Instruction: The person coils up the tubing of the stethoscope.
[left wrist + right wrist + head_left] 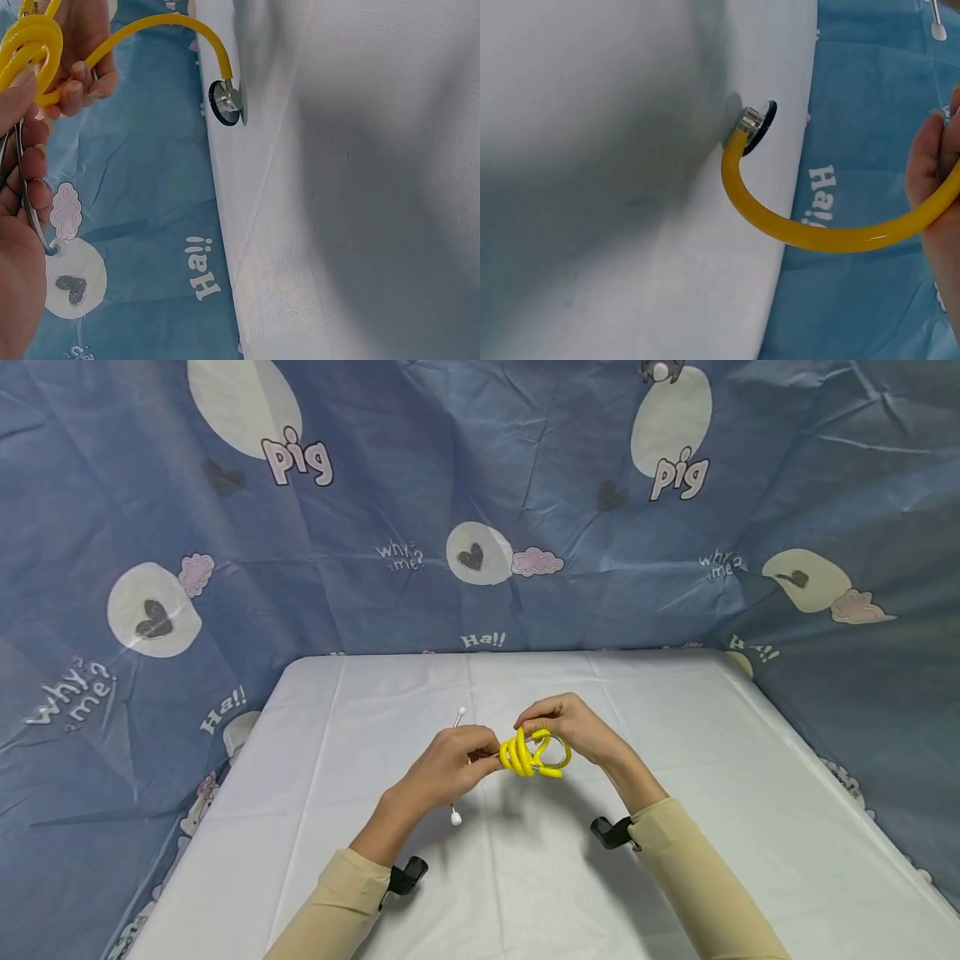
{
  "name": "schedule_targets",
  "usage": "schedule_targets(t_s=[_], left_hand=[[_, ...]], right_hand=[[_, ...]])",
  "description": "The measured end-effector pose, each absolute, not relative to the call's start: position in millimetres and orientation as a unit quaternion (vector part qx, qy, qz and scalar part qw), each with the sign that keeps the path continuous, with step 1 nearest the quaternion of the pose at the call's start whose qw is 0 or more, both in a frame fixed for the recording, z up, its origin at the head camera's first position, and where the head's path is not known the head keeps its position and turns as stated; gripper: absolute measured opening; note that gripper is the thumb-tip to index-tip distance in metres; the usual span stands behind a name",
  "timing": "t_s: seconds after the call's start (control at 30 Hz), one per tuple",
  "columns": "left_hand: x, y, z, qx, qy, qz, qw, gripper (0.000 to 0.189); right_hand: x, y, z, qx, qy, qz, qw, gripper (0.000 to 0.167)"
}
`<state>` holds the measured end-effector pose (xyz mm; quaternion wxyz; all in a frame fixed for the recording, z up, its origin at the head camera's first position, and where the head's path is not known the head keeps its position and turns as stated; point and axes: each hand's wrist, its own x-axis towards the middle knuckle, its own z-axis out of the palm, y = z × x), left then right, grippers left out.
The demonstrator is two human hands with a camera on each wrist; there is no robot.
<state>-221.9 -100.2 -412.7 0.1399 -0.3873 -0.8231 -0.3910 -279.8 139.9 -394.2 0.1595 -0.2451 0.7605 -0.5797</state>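
A stethoscope with yellow tubing (517, 756) is held above the table, its tubing wound in several coils. My left hand (447, 767) grips the metal ear tubes beside the coils. White ear tips (456, 817) stick out on either side of that hand. At the right end of the coils, my right hand (576, 727) pinches the tubing between thumb and fingers. In the left wrist view, a length of tubing arcs away to the round chest piece (226, 103), which hangs free of both hands. The right wrist view shows the chest piece (757, 129) with its dark rim.
A white cloth covers the table (360, 710). Behind it and at both sides hangs a blue printed curtain (420, 460). Dark wrist cameras (407, 875) are strapped near the sleeves.
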Motion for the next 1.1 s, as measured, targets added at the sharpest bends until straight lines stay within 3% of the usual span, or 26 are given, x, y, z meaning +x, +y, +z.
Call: schedule_targets(t_s=[0.37,0.77,1.1], left_hand=[[-221.3,-96.1,-415.1,-0.33,-0.826,-0.43,0.157,0.005],[-220.5,-92.3,-413.9,-0.271,-0.846,-0.428,0.166,0.015],[-221.7,-90.2,-414.6,-0.251,-0.851,-0.426,0.178,0.014]], right_hand=[[-276.8,137.6,-408.8,-0.22,0.753,-0.602,0.146,0.029],[-269.5,138.5,-414.1,-0.202,0.741,-0.626,0.134,0.016],[-264.9,139.4,-421.3,-0.188,0.715,-0.657,0.15,0.018]])
